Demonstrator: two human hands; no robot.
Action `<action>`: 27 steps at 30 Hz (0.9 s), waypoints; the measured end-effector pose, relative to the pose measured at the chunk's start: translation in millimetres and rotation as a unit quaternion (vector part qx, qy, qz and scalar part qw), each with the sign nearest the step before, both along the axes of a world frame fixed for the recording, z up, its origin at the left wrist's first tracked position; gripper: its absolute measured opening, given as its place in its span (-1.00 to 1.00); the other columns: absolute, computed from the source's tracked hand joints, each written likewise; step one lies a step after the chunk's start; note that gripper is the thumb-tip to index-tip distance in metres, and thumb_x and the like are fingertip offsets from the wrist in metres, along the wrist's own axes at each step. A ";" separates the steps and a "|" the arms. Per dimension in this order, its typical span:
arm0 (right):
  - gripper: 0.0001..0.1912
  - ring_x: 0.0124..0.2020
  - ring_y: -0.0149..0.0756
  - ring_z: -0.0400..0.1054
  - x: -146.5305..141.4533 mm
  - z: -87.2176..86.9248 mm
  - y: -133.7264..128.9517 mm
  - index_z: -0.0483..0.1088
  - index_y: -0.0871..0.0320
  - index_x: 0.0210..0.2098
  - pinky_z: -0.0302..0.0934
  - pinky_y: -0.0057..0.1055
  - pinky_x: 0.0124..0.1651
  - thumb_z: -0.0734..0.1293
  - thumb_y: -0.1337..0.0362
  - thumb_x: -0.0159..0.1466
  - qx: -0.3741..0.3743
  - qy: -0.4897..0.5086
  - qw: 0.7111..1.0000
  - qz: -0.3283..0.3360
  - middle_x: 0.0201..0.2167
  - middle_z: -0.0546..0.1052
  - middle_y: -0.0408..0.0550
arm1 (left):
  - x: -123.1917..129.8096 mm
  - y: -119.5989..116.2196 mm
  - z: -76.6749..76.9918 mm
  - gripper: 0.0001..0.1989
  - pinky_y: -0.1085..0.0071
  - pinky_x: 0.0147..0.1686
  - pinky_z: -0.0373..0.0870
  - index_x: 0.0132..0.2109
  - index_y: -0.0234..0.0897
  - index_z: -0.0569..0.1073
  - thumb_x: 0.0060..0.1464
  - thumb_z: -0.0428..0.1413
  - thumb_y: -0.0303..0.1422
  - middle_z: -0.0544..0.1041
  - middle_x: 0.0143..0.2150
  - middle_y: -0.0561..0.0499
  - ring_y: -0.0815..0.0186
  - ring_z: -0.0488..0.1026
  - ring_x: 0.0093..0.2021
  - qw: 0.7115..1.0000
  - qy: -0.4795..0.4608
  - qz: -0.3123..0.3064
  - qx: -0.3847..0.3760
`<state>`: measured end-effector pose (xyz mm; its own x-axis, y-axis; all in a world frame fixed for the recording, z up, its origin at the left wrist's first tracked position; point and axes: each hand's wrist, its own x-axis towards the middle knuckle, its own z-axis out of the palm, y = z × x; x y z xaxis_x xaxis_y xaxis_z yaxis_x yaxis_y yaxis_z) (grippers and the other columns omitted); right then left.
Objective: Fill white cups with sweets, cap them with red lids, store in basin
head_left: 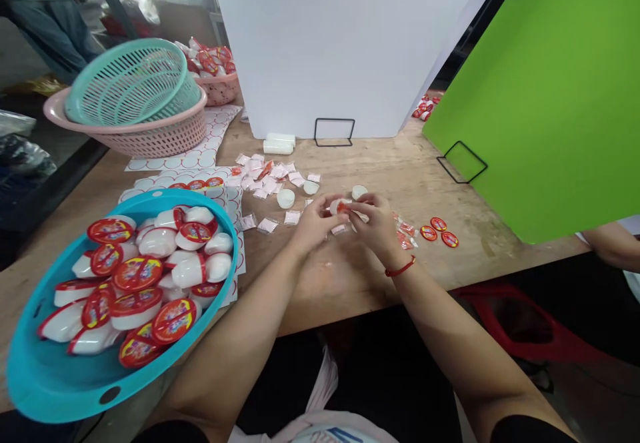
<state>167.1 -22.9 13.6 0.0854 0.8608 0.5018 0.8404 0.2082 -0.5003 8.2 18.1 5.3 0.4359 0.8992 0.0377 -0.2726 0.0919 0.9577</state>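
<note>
My left hand (316,222) is closed around a small white plastic cup (334,207) above the wooden table. The fingers of my right hand (374,224) pinch a small red item (343,208) at the mouth of that cup; its exact kind is partly hidden by my fingers. Another white cup (359,192) sits just beyond my right hand. Two more lie to the left, one of them a round cup (285,198). Small pale pink sachets (267,225) are scattered left of my hands. Clear-and-red packets (406,235) lie beside my right wrist.
A blue basin (227,296) full of white containers with red lids stands at left. Behind it are a pink basket (150,140) and a green basket (133,83). Red round labels (438,224) lie at right. White (345,43) and green (545,110) boards stand behind.
</note>
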 end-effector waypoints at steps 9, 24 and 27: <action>-0.47 -0.09 -0.05 0.38 -31.4 4.0 -8.4 0.37 0.11 0.22 0.30 -0.10 0.00 0.44 0.23 0.27 -0.040 0.009 0.999 0.030 -0.06 0.54 0.08 | -7.0 23.6 2.1 -0.59 0.56 -0.38 0.35 -0.10 -0.23 0.52 -0.16 0.37 -0.33 0.52 -0.33 0.12 0.51 0.40 -0.42 0.962 -0.129 0.192 -0.143; -0.84 -0.14 -0.12 0.44 -27.8 33.2 -22.9 0.56 -0.03 -0.23 0.25 -0.13 0.01 0.32 0.18 0.41 0.046 -0.017 0.994 0.102 -0.25 0.64 -0.08 | -9.2 18.2 -0.1 -0.64 0.48 -0.37 0.42 -0.10 -0.26 0.57 -0.13 0.30 -0.37 0.57 -0.37 0.06 0.40 0.46 -0.40 0.991 -0.017 0.127 -0.048; -0.82 -0.12 -0.08 0.40 -26.7 33.4 -11.8 0.59 -0.02 -0.24 0.26 -0.11 0.03 0.32 0.18 0.40 0.052 -0.049 0.997 0.027 -0.21 0.60 -0.02 | -5.0 8.1 6.1 -0.61 0.48 -0.30 0.45 -0.07 -0.27 0.58 -0.13 0.31 -0.38 0.56 -0.36 0.08 0.44 0.45 -0.39 0.993 -0.044 0.070 -0.088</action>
<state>140.4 -34.8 47.0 -0.0127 0.8059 0.5920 0.8706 0.3002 -0.3899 3.2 26.2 11.3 0.3090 0.9464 -0.0937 -0.3757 0.2120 0.9021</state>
